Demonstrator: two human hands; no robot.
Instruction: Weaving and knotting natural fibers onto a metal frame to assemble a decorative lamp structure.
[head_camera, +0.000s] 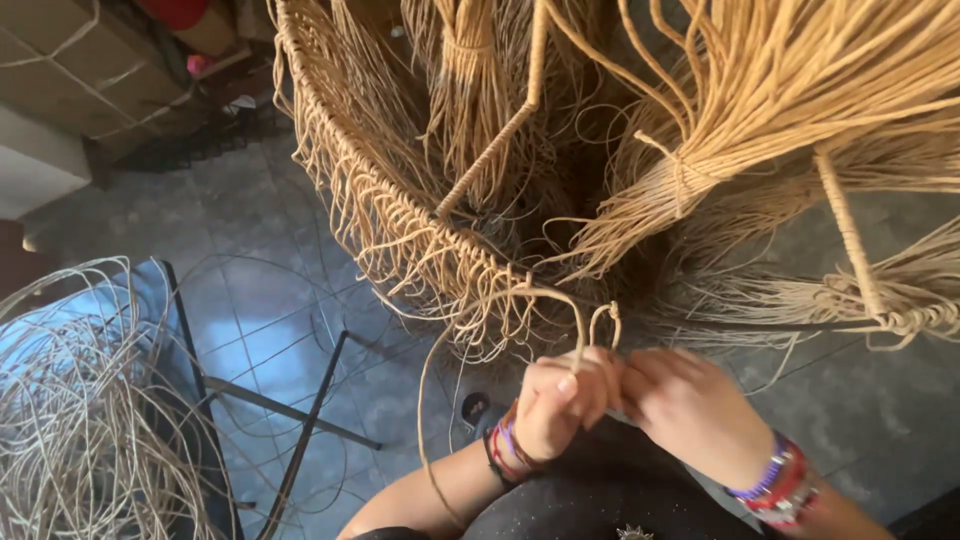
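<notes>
A thin tan cane strand (575, 320) loops out from the woven rim (400, 215) of a large basket frame and runs down into both hands at the bottom middle of the view. The left hand (560, 400) is curled into a loose fist, thumb pressed against the fingers, pinching the strand where it bends over. The right hand (685, 405) sits just beside it, touching it, fingers folded inward onto the same strand; its fingertips are hidden behind the left hand, so the exact grip cannot be told. A long tail of the strand hangs down past the left wrist. Both wrists carry beaded bracelets (775, 480) in red, purple and black.

Above the hands, the rim curves up to the left, with loose ends dangling from it. Wrapped spokes (495, 140) rise from the rim, and thick tied bundles of cane (760, 120) fan out at the upper right. At the lower left lies a tangled coil of pale cane (75, 400) over a dark metal frame (300, 440). Grey floor tiles (250, 300) lie beneath everything.
</notes>
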